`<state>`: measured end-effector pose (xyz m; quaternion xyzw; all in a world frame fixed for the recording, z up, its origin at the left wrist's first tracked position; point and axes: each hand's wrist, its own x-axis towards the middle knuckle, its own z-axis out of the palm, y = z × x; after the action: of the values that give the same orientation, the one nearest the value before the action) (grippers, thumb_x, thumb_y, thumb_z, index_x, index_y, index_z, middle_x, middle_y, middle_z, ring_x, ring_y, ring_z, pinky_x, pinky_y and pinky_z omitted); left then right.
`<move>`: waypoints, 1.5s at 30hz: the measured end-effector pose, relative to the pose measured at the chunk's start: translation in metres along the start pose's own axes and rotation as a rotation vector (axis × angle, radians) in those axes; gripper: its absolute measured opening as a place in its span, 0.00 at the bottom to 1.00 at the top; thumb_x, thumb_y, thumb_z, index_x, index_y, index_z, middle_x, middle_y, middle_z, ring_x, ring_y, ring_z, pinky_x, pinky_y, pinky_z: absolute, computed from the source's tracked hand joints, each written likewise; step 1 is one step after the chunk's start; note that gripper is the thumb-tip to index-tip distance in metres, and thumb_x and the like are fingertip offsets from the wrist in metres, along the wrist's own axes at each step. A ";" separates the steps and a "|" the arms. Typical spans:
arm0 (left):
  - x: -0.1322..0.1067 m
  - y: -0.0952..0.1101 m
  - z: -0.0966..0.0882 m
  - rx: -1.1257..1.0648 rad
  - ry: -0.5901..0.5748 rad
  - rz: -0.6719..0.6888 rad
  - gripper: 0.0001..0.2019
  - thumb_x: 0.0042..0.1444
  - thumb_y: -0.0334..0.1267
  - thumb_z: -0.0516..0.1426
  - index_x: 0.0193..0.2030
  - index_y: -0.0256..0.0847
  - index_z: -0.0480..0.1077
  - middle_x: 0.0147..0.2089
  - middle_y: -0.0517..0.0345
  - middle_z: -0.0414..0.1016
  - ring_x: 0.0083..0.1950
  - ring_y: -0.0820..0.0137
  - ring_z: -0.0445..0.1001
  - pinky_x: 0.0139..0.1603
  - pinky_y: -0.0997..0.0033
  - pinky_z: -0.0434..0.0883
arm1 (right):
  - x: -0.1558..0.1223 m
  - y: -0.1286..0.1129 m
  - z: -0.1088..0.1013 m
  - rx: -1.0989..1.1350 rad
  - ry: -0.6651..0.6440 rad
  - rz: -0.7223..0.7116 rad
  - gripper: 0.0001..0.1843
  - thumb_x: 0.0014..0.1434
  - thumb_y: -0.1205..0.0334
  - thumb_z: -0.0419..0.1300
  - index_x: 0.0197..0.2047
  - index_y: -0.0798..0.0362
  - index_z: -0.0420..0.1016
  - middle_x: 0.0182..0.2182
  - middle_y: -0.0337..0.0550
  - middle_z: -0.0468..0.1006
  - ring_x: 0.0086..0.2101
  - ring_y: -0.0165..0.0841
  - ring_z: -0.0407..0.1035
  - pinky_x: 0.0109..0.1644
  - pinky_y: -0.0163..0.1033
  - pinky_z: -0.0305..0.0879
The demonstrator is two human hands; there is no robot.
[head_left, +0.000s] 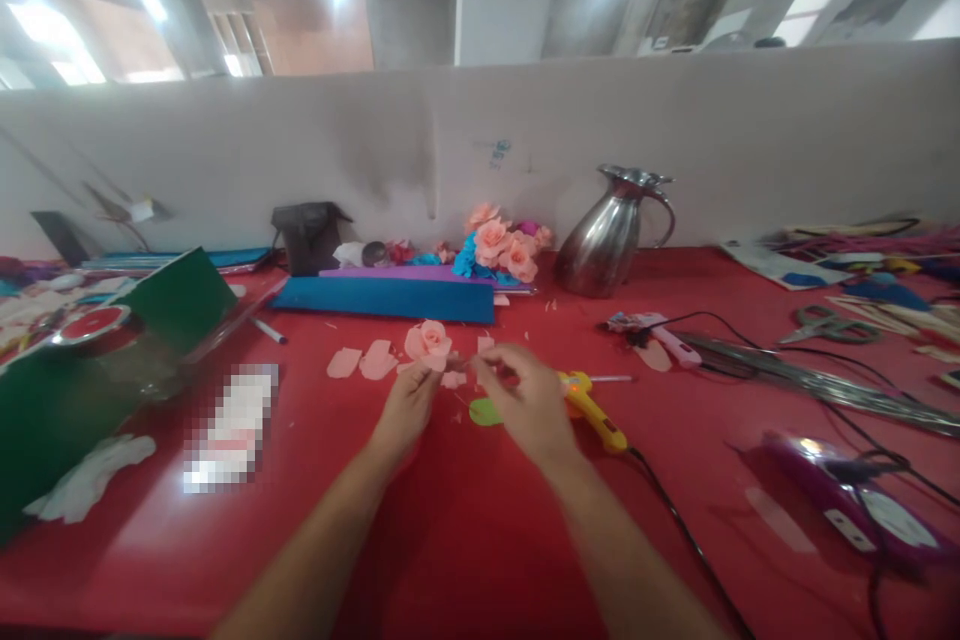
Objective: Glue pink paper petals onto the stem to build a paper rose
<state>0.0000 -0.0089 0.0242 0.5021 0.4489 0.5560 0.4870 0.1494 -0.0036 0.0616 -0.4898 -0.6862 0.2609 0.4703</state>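
A pink paper rose [429, 340] rises from the closed fingers of my left hand [409, 405]. Close beside it, my right hand [531, 402] has thumb and forefinger pinched together; whatever is between them is too small to tell. Loose pink petals [378, 360] lie on the table to the left of the rose, and small pink scraps [453, 380] are between my hands. A yellow glue gun [598, 417] rests just right of my right hand, its cord trailing toward me. Partly hidden under that hand is a green piece [483, 412].
On the red table [465, 540], a steel jug [604, 235] and finished pink flowers [501, 245] stand behind a blue sheet [382, 300]. At right are scissors [829, 325], a wire bundle [825, 385], a pink glue gun [675, 340] and a purple device [847, 490]. A green board [187, 305] leans at left.
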 end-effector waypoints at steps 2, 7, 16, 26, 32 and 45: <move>0.000 0.000 -0.001 -0.001 -0.021 0.011 0.16 0.59 0.50 0.54 0.34 0.39 0.74 0.38 0.52 0.76 0.42 0.66 0.71 0.50 0.66 0.65 | -0.005 0.008 -0.027 -0.141 0.043 0.014 0.12 0.59 0.52 0.55 0.30 0.49 0.73 0.31 0.45 0.78 0.34 0.39 0.71 0.39 0.43 0.64; -0.002 0.001 0.000 0.007 -0.034 -0.014 0.16 0.62 0.50 0.50 0.37 0.40 0.71 0.23 0.63 0.60 0.27 0.73 0.59 0.33 0.72 0.60 | -0.020 0.070 -0.096 -0.496 0.028 0.233 0.11 0.48 0.53 0.59 0.33 0.49 0.70 0.34 0.49 0.79 0.38 0.46 0.72 0.42 0.47 0.64; 0.001 -0.001 -0.004 -0.159 0.098 -0.110 0.14 0.60 0.49 0.53 0.31 0.43 0.56 0.23 0.68 0.55 0.23 0.77 0.51 0.24 0.76 0.51 | -0.021 0.104 -0.101 -0.615 -0.231 0.418 0.08 0.48 0.62 0.58 0.34 0.52 0.69 0.32 0.47 0.79 0.33 0.39 0.72 0.34 0.38 0.60; 0.001 -0.002 -0.005 -0.185 0.149 -0.117 0.11 0.55 0.46 0.57 0.32 0.39 0.66 0.25 0.64 0.63 0.22 0.79 0.55 0.23 0.76 0.52 | -0.015 0.065 -0.097 -0.031 -0.085 0.635 0.07 0.45 0.64 0.57 0.32 0.50 0.68 0.23 0.40 0.75 0.27 0.36 0.71 0.28 0.37 0.61; 0.000 -0.003 -0.003 -0.071 0.142 -0.063 0.13 0.55 0.45 0.57 0.28 0.38 0.65 0.23 0.65 0.59 0.25 0.77 0.54 0.25 0.75 0.52 | -0.027 0.024 -0.068 0.215 -0.085 0.441 0.14 0.49 0.53 0.62 0.35 0.53 0.71 0.21 0.38 0.72 0.23 0.32 0.67 0.27 0.36 0.62; -0.002 -0.004 0.000 -0.039 0.086 -0.047 0.13 0.56 0.47 0.56 0.32 0.38 0.70 0.22 0.66 0.57 0.25 0.76 0.55 0.27 0.74 0.53 | -0.046 0.005 -0.023 -0.087 -0.072 0.067 0.18 0.64 0.52 0.52 0.49 0.54 0.71 0.41 0.49 0.80 0.39 0.40 0.73 0.45 0.42 0.68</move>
<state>0.0004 -0.0101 0.0197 0.4574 0.4702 0.5742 0.4899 0.1758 -0.0460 0.0489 -0.5226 -0.6967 0.2638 0.4146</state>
